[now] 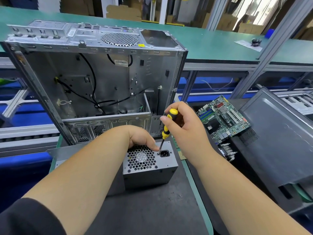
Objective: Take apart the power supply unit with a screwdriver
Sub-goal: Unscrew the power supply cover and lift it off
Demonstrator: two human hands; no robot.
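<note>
Right now the right hand (184, 126) is gripping a yellow-and-black screwdriver (166, 128), fingers curled round its handle, and its tip is touching a screw just beside the power socket (164, 153) on the power supply (149, 164). That box is sitting on the dark mat (152, 209), in front of an empty computer case (94, 78). Meanwhile the left hand (141, 137) is resting on its top, steadying it, thumb lying straight near the screwdriver tip. A circuit board (223, 117) is lying to the right.

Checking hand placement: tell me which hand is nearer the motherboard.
Right. The right hand grips the screwdriver just left of the motherboard; the left hand rests on the power supply unit, farther left.
</note>
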